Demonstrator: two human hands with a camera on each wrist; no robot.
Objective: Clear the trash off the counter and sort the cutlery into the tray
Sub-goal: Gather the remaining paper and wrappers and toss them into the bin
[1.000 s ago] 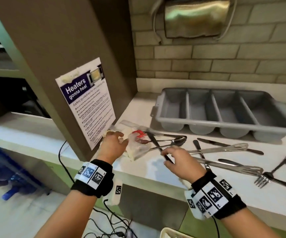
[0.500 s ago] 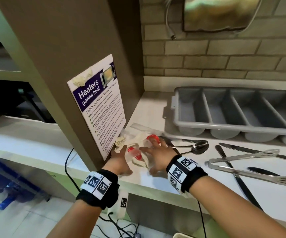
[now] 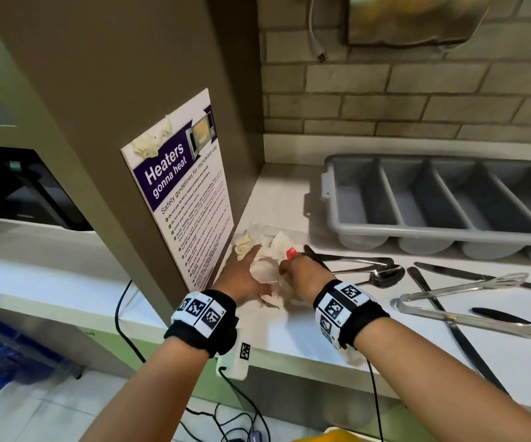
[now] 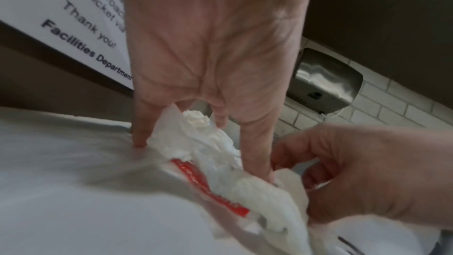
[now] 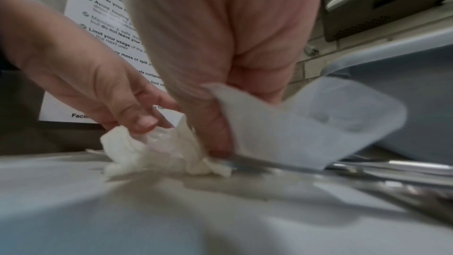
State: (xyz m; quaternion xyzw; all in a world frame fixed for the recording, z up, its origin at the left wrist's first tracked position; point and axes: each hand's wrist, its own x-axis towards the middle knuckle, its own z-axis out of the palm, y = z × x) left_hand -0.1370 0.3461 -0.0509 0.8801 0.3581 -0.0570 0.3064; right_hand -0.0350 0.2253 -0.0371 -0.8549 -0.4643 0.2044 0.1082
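The trash is a heap of crumpled white tissue [image 3: 269, 250] and a clear plastic wrapper with a red label [image 3: 291, 252], lying on the white counter [image 3: 289, 327] beside the brown cabinet wall. My left hand [image 3: 245, 272] lies on the heap's left side, fingers straight and pressing the tissue [image 4: 215, 148]. My right hand [image 3: 300, 272] is curled on the heap's right side and pinches a piece of clear plastic [image 5: 294, 123]. The grey cutlery tray [image 3: 331, 199] stands behind, its four compartments holding nothing. Spoons [image 3: 385, 277], knives [image 3: 480, 277] and tongs [image 3: 468, 287] lie loose to the right.
A safety notice [image 3: 187, 199] hangs on the cabinet wall [image 3: 130, 90] right by my left hand. A brick wall with a steel dispenser [image 3: 417, 20] rises behind the tray. A cable [image 3: 120, 311] hangs off the counter's front edge. A yellow bin rim [image 3: 337, 437] shows below.
My right hand left the cutlery, moved left onto the trash heap and curled round the wrapper. My left hand stayed on the tissue. The view has drawn closer.
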